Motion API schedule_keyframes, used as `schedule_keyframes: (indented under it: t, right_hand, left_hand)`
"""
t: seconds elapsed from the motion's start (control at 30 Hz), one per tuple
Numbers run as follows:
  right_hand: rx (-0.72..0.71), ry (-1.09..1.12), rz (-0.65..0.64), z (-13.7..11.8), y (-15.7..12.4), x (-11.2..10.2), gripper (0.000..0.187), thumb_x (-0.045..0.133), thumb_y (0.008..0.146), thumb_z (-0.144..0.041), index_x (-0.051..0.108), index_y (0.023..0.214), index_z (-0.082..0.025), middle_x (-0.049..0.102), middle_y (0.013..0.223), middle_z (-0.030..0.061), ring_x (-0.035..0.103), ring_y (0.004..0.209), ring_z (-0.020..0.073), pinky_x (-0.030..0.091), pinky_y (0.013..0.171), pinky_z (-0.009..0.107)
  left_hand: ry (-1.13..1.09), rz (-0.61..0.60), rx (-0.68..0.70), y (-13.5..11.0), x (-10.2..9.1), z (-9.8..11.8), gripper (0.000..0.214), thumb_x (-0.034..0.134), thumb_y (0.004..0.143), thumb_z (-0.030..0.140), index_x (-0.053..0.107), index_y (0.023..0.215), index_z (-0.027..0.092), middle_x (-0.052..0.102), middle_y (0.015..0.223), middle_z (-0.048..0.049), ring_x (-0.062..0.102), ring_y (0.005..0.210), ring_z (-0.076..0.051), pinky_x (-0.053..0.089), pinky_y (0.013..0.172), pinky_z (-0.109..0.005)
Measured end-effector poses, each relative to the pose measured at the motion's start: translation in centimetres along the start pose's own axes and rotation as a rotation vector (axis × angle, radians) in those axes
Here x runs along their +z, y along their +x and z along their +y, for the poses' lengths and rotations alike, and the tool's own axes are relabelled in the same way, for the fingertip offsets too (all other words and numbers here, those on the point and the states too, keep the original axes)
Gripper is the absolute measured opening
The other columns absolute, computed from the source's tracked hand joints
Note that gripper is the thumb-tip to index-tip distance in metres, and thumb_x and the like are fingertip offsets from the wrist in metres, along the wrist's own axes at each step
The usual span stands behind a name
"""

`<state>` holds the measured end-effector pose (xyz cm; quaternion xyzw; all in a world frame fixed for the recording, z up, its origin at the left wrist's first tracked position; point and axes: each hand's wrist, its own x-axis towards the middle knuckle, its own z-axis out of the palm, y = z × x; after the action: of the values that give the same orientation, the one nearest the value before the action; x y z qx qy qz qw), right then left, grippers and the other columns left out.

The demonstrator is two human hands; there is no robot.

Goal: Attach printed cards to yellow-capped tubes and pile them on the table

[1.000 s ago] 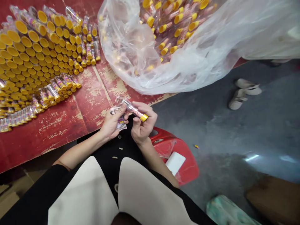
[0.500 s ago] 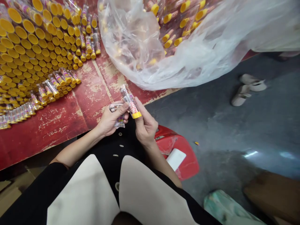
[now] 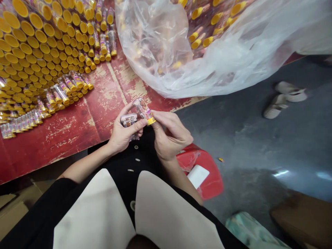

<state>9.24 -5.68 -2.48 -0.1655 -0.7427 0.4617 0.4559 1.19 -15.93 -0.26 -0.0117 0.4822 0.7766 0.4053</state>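
"What have I got on the head camera?"

"Two bare hands over a dark buttoned garment – the left hand is curled around a printed packet, its thumb lying across it."

"And the right hand?"

"Closed as well: its fingertips pinch a clear tube just beside the packet, near the middle of the view. The pinch sits at the yellow cap, which seems to leave the printed label showing."

"Why is so much lined up to the left?"

"My read is that it's for orderly handling – on the worn red table, rows of matching tubes lie with their caps together, so each one is easy to pick out. Farther off, to the right, a clear plastic bag holds more."
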Motion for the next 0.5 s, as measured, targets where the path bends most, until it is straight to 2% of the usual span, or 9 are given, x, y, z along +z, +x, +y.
schedule_keyframes:
  t: [0.2, 0.3, 0.4, 0.47, 0.5]
  right_hand:
    - [-0.028, -0.050, -0.026, 0.2, -0.2, 1.2, 0.025, 0.071, 0.085, -0.014, 0.078, 0.104, -0.030, 0.080, 0.097, -0.0005, 0.076, 0.090, 0.0176, 0.063, 0.085, 0.038]
    - [0.031, 0.016, -0.100, 0.0, -0.6, 2.3, 0.033, 0.073, 0.084, -0.013, 0.076, 0.112, -0.029, 0.078, 0.107, 0.0024, 0.075, 0.096, 0.0182, 0.063, 0.084, 0.037]
    - [0.080, 0.056, -0.182, 0.3, -0.9, 3.3, 0.038, 0.071, 0.085, -0.015, 0.072, 0.121, -0.027, 0.075, 0.118, 0.0064, 0.074, 0.103, 0.0191, 0.064, 0.081, 0.034]
    - [0.077, 0.051, -0.225, 0.7, -1.0, 3.6, 0.033, 0.070, 0.086, -0.016, 0.074, 0.118, -0.025, 0.076, 0.114, 0.0069, 0.073, 0.103, 0.0195, 0.063, 0.084, 0.035]
    - [0.079, 0.041, -0.244, 1.0, -1.1, 3.6, 0.030, 0.069, 0.087, -0.016, 0.075, 0.115, -0.024, 0.076, 0.111, 0.0069, 0.073, 0.103, 0.0198, 0.063, 0.087, 0.037]
  left_hand:
    - [-0.015, 0.031, 0.005, -0.2, -0.8, -0.6, 0.085, 0.090, 0.065, 0.032, 0.053, 0.142, 0.034, 0.064, 0.072, 0.0082, 0.054, 0.048, -0.005, 0.045, 0.049, -0.020]
    - [0.046, 0.106, 0.055, -0.6, -2.7, 0.6, 0.082, 0.089, 0.066, 0.037, 0.055, 0.141, 0.032, 0.067, 0.079, 0.0049, 0.054, 0.049, -0.006, 0.045, 0.050, -0.022]
    - [0.325, 0.310, 0.302, -1.1, -7.5, 5.0, 0.072, 0.086, 0.068, 0.042, 0.061, 0.135, 0.029, 0.073, 0.097, -0.0014, 0.061, 0.063, -0.010, 0.050, 0.061, -0.025]
    - [0.627, 0.488, 0.462, -1.9, -12.1, 9.1, 0.071, 0.086, 0.068, 0.042, 0.062, 0.132, 0.026, 0.073, 0.112, -0.0059, 0.066, 0.080, -0.015, 0.053, 0.074, -0.029]
    - [0.775, 0.566, 0.489, -2.2, -14.4, 11.2, 0.071, 0.087, 0.068, 0.041, 0.061, 0.132, 0.025, 0.073, 0.113, -0.0073, 0.066, 0.086, -0.017, 0.053, 0.079, -0.032]
